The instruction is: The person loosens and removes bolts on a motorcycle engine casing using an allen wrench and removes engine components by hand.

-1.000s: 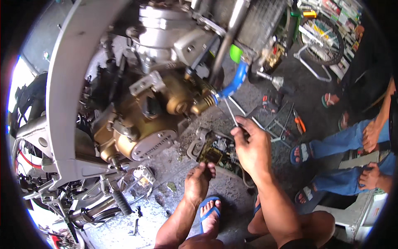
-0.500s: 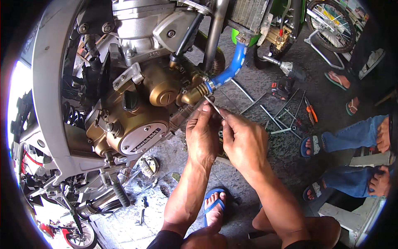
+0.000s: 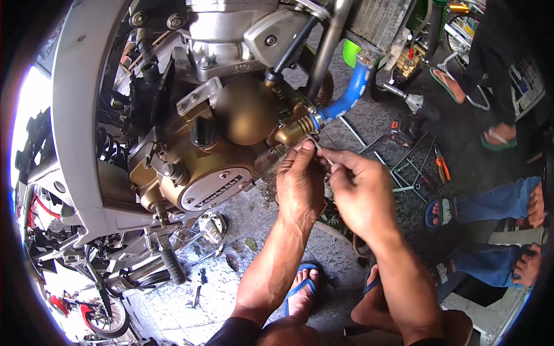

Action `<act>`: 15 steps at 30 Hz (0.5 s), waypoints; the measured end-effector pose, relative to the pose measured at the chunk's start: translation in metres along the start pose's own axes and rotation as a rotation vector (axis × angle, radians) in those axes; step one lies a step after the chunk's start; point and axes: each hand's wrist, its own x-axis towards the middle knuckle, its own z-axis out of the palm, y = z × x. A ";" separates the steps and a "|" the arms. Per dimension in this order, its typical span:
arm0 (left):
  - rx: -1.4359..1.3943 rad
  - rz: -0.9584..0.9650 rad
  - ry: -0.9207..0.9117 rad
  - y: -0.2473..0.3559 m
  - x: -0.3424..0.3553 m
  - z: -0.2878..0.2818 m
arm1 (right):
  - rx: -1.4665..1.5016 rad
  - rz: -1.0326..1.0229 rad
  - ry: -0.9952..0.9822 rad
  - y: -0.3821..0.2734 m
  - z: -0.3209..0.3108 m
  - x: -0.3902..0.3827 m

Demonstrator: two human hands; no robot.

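Note:
A thin metal rod slants up to the brass-coloured coolant fitting on a motorcycle engine's bronze side. Its full shape is hidden by my fingers. My right hand pinches the rod's lower end between thumb and fingers. Just left of it, my left hand is closed, thumb and fingertips pressed together beside the rod's upper part, below the fitting. From the fitting, a blue hose, clamped at its lower end, curves up to the radiator.
A round silver cover shows on the engine's lower part. A power tool, several metal bars and orange-handled pliers lie on the floor to the right. Another person's jeans-clad leg is at the right; another person stands at the top right.
The view has shifted, so engine and hands appear farther right and slightly lower. The rod remains in my right hand near the fitting. The standing person's feet at the top right have moved.

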 end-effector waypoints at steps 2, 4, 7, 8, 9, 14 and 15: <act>0.009 0.021 -0.011 0.002 0.001 0.000 | 0.205 0.198 -0.101 0.003 -0.004 0.006; 0.025 0.021 0.003 0.000 0.004 -0.002 | 0.236 0.269 -0.159 0.001 -0.009 0.010; 0.066 0.037 -0.033 0.006 0.003 0.011 | 0.030 0.262 -0.175 -0.025 -0.016 0.008; 0.060 0.042 -0.024 0.006 0.003 0.008 | -0.021 0.150 -0.127 -0.023 -0.010 0.006; 0.067 0.024 -0.032 0.006 0.002 0.006 | -0.111 0.121 -0.113 -0.027 -0.009 0.003; 0.100 0.025 0.150 0.003 -0.005 -0.032 | -0.212 0.059 -0.106 0.006 0.024 -0.017; 0.107 -0.004 0.162 0.007 -0.006 -0.036 | -0.248 -0.009 -0.083 0.014 0.031 -0.018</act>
